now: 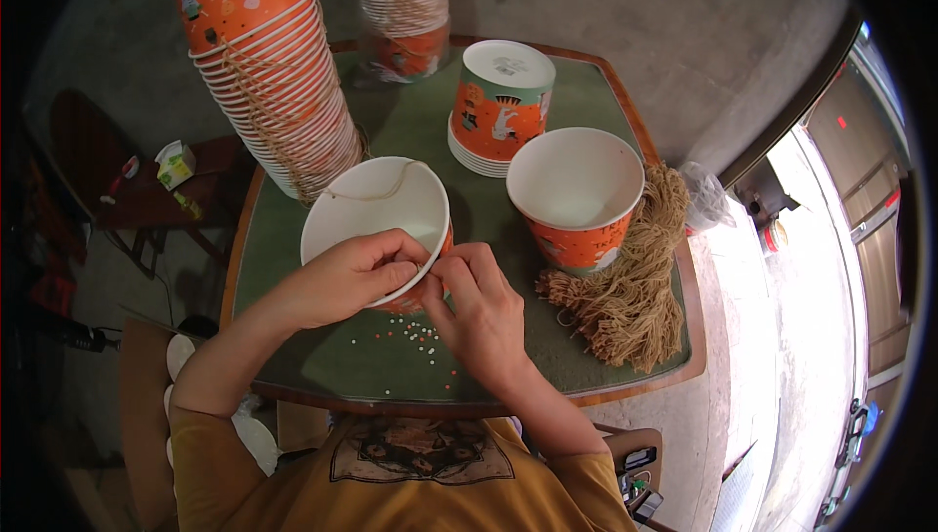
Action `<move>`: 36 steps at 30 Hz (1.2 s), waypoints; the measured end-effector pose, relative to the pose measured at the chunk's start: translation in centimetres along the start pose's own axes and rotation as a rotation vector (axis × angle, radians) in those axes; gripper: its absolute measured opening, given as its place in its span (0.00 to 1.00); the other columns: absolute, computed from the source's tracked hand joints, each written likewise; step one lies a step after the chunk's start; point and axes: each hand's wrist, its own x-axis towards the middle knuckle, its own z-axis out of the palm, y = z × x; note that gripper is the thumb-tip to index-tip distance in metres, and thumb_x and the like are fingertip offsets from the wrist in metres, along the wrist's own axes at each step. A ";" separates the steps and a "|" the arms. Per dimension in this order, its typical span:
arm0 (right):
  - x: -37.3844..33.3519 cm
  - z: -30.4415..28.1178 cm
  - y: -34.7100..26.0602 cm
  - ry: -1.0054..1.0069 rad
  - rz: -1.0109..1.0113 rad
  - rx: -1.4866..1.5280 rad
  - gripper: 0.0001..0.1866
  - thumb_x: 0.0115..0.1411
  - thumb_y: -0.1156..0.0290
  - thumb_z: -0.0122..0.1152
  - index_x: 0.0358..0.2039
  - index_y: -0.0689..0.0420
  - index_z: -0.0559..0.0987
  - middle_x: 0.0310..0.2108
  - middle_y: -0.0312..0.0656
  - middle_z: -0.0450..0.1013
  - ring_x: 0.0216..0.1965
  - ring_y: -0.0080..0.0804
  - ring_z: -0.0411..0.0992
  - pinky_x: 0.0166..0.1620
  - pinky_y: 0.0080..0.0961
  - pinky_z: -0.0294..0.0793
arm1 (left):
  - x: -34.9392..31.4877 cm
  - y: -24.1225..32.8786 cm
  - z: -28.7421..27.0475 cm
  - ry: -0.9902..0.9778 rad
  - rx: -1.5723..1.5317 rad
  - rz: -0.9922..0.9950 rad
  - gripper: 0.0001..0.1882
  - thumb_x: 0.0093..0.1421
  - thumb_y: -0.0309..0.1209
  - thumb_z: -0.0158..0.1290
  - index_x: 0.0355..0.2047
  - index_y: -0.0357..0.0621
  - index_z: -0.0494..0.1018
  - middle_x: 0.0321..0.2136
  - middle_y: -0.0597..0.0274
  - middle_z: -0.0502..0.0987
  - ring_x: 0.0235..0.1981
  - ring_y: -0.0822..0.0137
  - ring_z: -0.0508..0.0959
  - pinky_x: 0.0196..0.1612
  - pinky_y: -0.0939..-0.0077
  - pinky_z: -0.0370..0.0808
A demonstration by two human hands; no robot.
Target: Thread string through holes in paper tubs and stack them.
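Note:
A paper bucket (337, 229), white inside and orange outside, stands tilted toward me on the table. My left hand (357, 280) reaches over its near rim, fingers curled inside and closed on the wall. Outside that rim, on the right, my right hand (481, 312) is closed in a pinch against the bucket. What its fingertips hold is hidden. A piece of twine (396, 183) loops from the bucket's far rim into its inside.
Small white and orange bits (420, 337) lie scattered on the green tabletop (322, 356). A second open bucket (576, 180) stands beside a bundle of twine (640, 288). Behind are an upturned bucket stack (503, 112), a tall leaning stack (278, 92) and a plastic-wrapped stack (405, 14).

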 end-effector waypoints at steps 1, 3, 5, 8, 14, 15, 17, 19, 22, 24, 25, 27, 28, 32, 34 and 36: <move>-0.2 -0.1 0.0 -0.021 0.009 0.013 0.08 0.51 0.74 0.63 0.30 0.54 0.72 0.35 0.38 0.67 0.31 0.35 0.74 0.28 0.30 0.75 | 0.2 -0.6 0.0 -0.010 0.017 0.005 0.07 0.68 0.28 0.46 0.42 0.39 0.70 0.29 0.70 0.70 0.31 0.80 0.70 0.34 0.83 0.71; -0.4 -0.3 0.1 -0.043 0.019 0.025 0.08 0.52 0.74 0.63 0.30 0.54 0.72 0.34 0.38 0.67 0.30 0.36 0.74 0.27 0.31 0.75 | 0.7 -1.5 0.1 -0.020 0.034 0.011 0.06 0.68 0.28 0.46 0.39 0.39 0.70 0.28 0.69 0.70 0.31 0.79 0.70 0.34 0.83 0.71; -0.5 -0.5 0.1 -0.067 0.069 0.067 0.08 0.54 0.73 0.63 0.31 0.54 0.72 0.32 0.40 0.70 0.28 0.39 0.75 0.28 0.33 0.75 | 1.0 -1.9 0.3 0.011 0.181 0.053 0.05 0.66 0.27 0.47 0.34 0.39 0.68 0.27 0.69 0.71 0.29 0.79 0.69 0.33 0.83 0.70; -0.7 -1.4 0.9 -0.199 0.198 0.262 0.07 0.56 0.72 0.62 0.32 0.55 0.72 0.29 0.43 0.73 0.26 0.42 0.75 0.28 0.35 0.75 | 0.7 -1.0 0.8 0.037 0.307 0.093 0.04 0.65 0.27 0.47 0.33 0.40 0.67 0.27 0.69 0.70 0.28 0.79 0.68 0.33 0.82 0.69; 0.1 -4.1 2.5 -0.172 0.299 0.406 0.07 0.59 0.76 0.61 0.36 0.60 0.72 0.27 0.42 0.73 0.21 0.30 0.72 0.27 0.24 0.72 | 1.6 -1.2 1.0 0.152 -0.080 0.157 0.04 0.66 0.27 0.47 0.34 0.41 0.67 0.32 0.64 0.76 0.30 0.76 0.72 0.35 0.80 0.72; 0.2 -4.2 2.6 -0.171 0.301 0.405 0.07 0.59 0.76 0.61 0.36 0.60 0.72 0.27 0.42 0.73 0.21 0.30 0.72 0.27 0.24 0.72 | 1.7 -0.7 1.2 0.150 -0.081 0.155 0.04 0.66 0.27 0.47 0.34 0.41 0.67 0.32 0.64 0.76 0.30 0.76 0.72 0.35 0.80 0.72; 0.6 -4.5 2.8 -0.199 0.292 0.497 0.07 0.59 0.77 0.60 0.37 0.61 0.72 0.29 0.41 0.73 0.23 0.26 0.71 0.28 0.22 0.72 | 2.0 0.3 1.7 0.097 -0.255 0.036 0.04 0.66 0.28 0.46 0.34 0.41 0.66 0.36 0.59 0.77 0.33 0.75 0.73 0.37 0.79 0.73; 0.9 -4.9 2.9 -0.229 0.300 0.549 0.07 0.59 0.78 0.60 0.37 0.61 0.72 0.30 0.41 0.73 0.25 0.25 0.71 0.29 0.21 0.72 | 2.6 -0.7 1.8 0.059 -0.287 0.030 0.05 0.66 0.28 0.47 0.35 0.40 0.67 0.36 0.60 0.77 0.33 0.75 0.73 0.37 0.79 0.73; 1.9 -6.2 2.8 -0.294 0.308 0.641 0.06 0.60 0.79 0.57 0.38 0.61 0.72 0.31 0.37 0.71 0.28 0.19 0.70 0.32 0.17 0.71 | 2.8 -0.9 2.1 -0.003 -0.264 0.047 0.06 0.66 0.29 0.48 0.38 0.39 0.68 0.35 0.61 0.76 0.33 0.75 0.73 0.39 0.80 0.73; 2.4 -6.7 3.1 -0.329 0.312 0.687 0.06 0.61 0.79 0.56 0.38 0.61 0.72 0.30 0.34 0.70 0.30 0.14 0.68 0.34 0.14 0.69 | 3.1 -1.0 2.3 -0.026 -0.208 0.063 0.06 0.66 0.29 0.49 0.39 0.38 0.69 0.35 0.63 0.76 0.33 0.75 0.73 0.39 0.81 0.72; 2.5 -6.9 3.2 -0.336 0.299 0.724 0.06 0.61 0.80 0.55 0.39 0.61 0.72 0.31 0.34 0.69 0.30 0.14 0.68 0.34 0.14 0.69 | 3.0 -1.1 2.3 -0.028 -0.169 0.084 0.06 0.66 0.28 0.49 0.40 0.38 0.69 0.34 0.63 0.76 0.32 0.76 0.73 0.39 0.81 0.72; 2.9 -7.0 3.3 -0.342 0.284 0.761 0.06 0.61 0.81 0.55 0.39 0.61 0.72 0.32 0.34 0.69 0.30 0.15 0.68 0.34 0.14 0.69 | 3.0 -1.2 2.3 -0.030 -0.131 0.106 0.06 0.66 0.27 0.50 0.40 0.37 0.70 0.33 0.64 0.75 0.32 0.76 0.73 0.40 0.82 0.72; 3.1 -7.1 3.3 -0.343 0.228 0.753 0.06 0.61 0.81 0.55 0.38 0.62 0.73 0.33 0.34 0.70 0.31 0.15 0.68 0.35 0.15 0.70 | 3.0 -1.1 2.4 -0.034 -0.119 0.100 0.07 0.66 0.26 0.49 0.41 0.36 0.71 0.33 0.65 0.75 0.31 0.76 0.72 0.39 0.82 0.72; 3.6 -6.7 3.2 -0.340 0.091 0.699 0.06 0.59 0.84 0.57 0.36 0.62 0.75 0.34 0.35 0.71 0.34 0.20 0.70 0.36 0.18 0.71 | 2.8 -1.0 2.6 -0.043 -0.112 0.088 0.12 0.66 0.26 0.48 0.49 0.35 0.71 0.31 0.66 0.74 0.31 0.77 0.72 0.39 0.82 0.72; 3.8 -6.5 3.5 -0.318 0.026 0.628 0.06 0.58 0.84 0.58 0.36 0.61 0.75 0.33 0.35 0.71 0.34 0.23 0.71 0.36 0.20 0.71 | 2.7 -0.9 2.8 -0.027 -0.090 0.097 0.14 0.67 0.26 0.49 0.51 0.35 0.71 0.31 0.66 0.75 0.31 0.77 0.72 0.39 0.82 0.72; 3.9 -6.4 3.6 -0.295 -0.038 0.555 0.07 0.56 0.84 0.59 0.35 0.60 0.76 0.33 0.36 0.71 0.34 0.26 0.72 0.37 0.21 0.71 | 2.7 -0.6 3.0 -0.013 -0.068 0.106 0.15 0.67 0.26 0.49 0.52 0.35 0.70 0.31 0.66 0.75 0.31 0.77 0.72 0.39 0.82 0.72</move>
